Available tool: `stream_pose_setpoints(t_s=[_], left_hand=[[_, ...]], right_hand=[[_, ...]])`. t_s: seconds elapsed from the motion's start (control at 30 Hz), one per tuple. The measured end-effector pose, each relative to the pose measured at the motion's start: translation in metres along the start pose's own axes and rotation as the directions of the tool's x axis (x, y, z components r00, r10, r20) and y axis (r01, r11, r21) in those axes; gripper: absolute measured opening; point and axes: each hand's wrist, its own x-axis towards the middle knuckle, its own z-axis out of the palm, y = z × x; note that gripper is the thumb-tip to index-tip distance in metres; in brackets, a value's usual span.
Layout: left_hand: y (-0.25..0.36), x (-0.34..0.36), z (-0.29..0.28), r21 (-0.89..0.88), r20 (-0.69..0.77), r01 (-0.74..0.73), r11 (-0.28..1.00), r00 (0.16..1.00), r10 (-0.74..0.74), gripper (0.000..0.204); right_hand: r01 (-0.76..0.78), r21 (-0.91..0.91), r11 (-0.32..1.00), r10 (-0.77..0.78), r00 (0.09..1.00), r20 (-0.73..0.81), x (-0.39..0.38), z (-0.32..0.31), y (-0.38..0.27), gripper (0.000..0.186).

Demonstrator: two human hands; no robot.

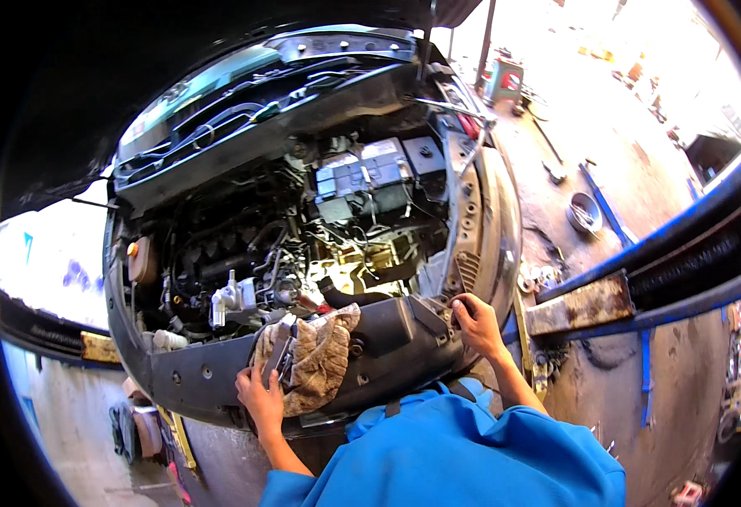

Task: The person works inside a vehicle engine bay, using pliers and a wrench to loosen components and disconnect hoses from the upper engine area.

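Observation:
My left hand [261,397] is at the car's front edge, thumb and fingers closed about the lower end of a long, flat, grey object [279,348]. Its exact kind does not show. Under and beside that object a dirty brown rag [324,355] lies draped over the black front panel [379,338]. My right hand [477,325] is at the panel's right end, thumb and forefinger pinched together near a bracket. Whatever is between those fingertips is too small to make out. Behind both hands lies the open engine bay [244,245], with a battery [366,173] toward its back right.
The raised hood [58,110] hangs over the car at upper left. A silver metal part [228,300] stands near the front of the bay. Rusty-ended lift arms [580,306] flank the car. On the right floor are a metal bowl [584,213] and a blue bar [604,203].

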Motion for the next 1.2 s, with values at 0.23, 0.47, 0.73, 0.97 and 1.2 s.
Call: stream_pose_setpoints(t_s=[0.23, 0.47, 0.73, 0.97, 1.2], left_hand=[[0.078, 0.017, 0.011, -0.195, -0.152, -0.100, 0.976, 0.986, 0.071, 0.028], [0.166, 0.035, 0.043, -0.348, -0.094, -0.280, 0.895, 0.960, 0.264, 0.022], [0.168, 0.113, 0.050, -0.398, -0.089, -0.256, 0.881, 0.966, 0.241, 0.020], [0.159, 0.151, 0.070, -0.561, -0.047, -0.207, 0.802, 0.975, 0.219, 0.021], [0.129, 0.148, 0.062, -0.557, 0.052, -0.152, 0.816, 0.975, 0.217, 0.024]], right_hand=[[0.120, -0.075, 0.990, -0.106, 0.981, 0.164, 0.051, 0.000, -0.026, 0.022], [-0.061, 0.195, 0.979, -0.016, 0.929, 0.369, 0.106, 0.016, -0.038, 0.027], [-0.099, 0.553, 0.827, -0.149, 0.911, 0.385, 0.325, 0.101, -0.150, 0.021], [0.354, -0.212, 0.911, -0.350, 0.935, 0.057, 0.571, 0.194, -0.210, 0.059], [0.155, -0.686, 0.711, -0.201, 0.980, 0.013, 0.596, 0.260, -0.234, 0.058]])
